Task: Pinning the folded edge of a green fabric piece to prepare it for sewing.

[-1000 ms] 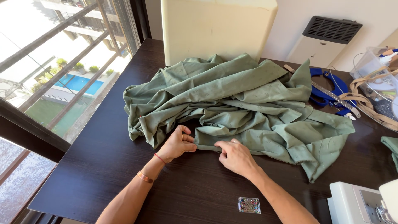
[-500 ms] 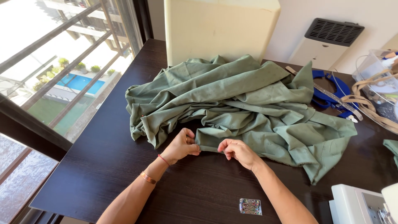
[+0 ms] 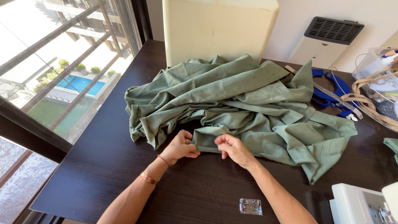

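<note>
A large crumpled piece of sage-green fabric [image 3: 240, 99] lies across a dark wooden table [image 3: 103, 166]. My left hand [image 3: 181, 147] and my right hand [image 3: 232, 148] both pinch the fabric's folded near edge, a short stretch of hem held taut between them. Bracelets sit on my left wrist.
A small clear box of pins [image 3: 251, 206] lies near the front edge. A white sewing machine [image 3: 365, 203] stands at the lower right. Blue-handled scissors [image 3: 331, 89], a strap and a clear container [image 3: 373, 70] are at the right. A cream cover [image 3: 215, 29] stands behind. A window [image 3: 54, 74] is on the left.
My hands have shifted along the fabric's near edge and come closer together, both now pinching the folded hem. The view has moved in slightly.
</note>
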